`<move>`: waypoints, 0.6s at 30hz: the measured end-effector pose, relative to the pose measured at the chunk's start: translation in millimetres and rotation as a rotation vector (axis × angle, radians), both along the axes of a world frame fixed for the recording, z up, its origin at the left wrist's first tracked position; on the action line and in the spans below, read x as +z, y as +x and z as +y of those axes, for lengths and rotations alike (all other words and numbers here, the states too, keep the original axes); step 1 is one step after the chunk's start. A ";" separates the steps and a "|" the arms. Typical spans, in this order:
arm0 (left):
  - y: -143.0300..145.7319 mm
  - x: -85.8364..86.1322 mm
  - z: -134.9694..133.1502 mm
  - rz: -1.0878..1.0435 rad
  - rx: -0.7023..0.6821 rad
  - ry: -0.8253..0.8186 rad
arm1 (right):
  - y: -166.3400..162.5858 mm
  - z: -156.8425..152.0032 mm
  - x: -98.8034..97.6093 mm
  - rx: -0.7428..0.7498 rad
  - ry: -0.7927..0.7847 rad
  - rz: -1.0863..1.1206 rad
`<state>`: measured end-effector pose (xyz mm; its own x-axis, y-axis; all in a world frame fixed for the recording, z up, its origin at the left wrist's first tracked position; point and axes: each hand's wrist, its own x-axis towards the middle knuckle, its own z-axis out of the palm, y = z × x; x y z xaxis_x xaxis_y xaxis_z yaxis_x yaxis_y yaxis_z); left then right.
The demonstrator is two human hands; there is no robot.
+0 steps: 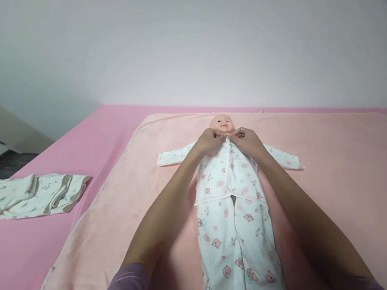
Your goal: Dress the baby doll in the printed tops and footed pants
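A baby doll (222,123) lies on its back, dressed in a white printed baby shirt (215,180) with sleeves spread to both sides. White printed trousers (221,250) cover its lower half, reaching toward me. At the doll's neck, my left hand (210,140) pinches the shirt's collar from the left. Opposite it, my right hand (245,139) pinches the other side of the collar, the fingertips of both hands nearly meeting. Below them the shirt's front edges run down the middle and part slightly at the hem. The exact fastening between my fingers is hidden.
Under the doll spreads a peach blanket (142,189) with a pale border, on a pink-covered bed or table (82,140). Folded printed baby clothes or cloth (29,195) lie at the left edge. A white wall (180,42) rises behind.
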<state>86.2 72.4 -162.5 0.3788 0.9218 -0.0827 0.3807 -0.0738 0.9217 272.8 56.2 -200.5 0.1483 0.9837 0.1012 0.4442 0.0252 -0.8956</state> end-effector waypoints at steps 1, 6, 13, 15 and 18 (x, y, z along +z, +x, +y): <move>0.9 -1.0 0.5 0.004 0.006 -0.003 | -3.6 -2.4 1.1 -0.018 0.034 -0.060; 7.6 -6.2 2.9 0.020 0.047 0.022 | -22.8 -14.8 11.5 -0.059 0.143 -0.314; -25.5 4.1 -77.1 0.144 0.123 0.654 | -19.4 -112.6 38.8 0.075 0.441 -0.640; -47.4 2.7 -119.5 0.228 -0.043 0.717 | -10.7 -157.6 35.6 0.211 0.402 -0.673; -63.9 -11.8 -166.1 0.391 -0.177 0.693 | -3.4 -198.0 15.5 0.300 0.337 -0.721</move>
<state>22.2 -93.6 -174.4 0.5856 0.7413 0.3279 0.5946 -0.6678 0.4477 269.4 -141.7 -184.9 -0.3272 0.8714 0.3655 0.8351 0.4476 -0.3197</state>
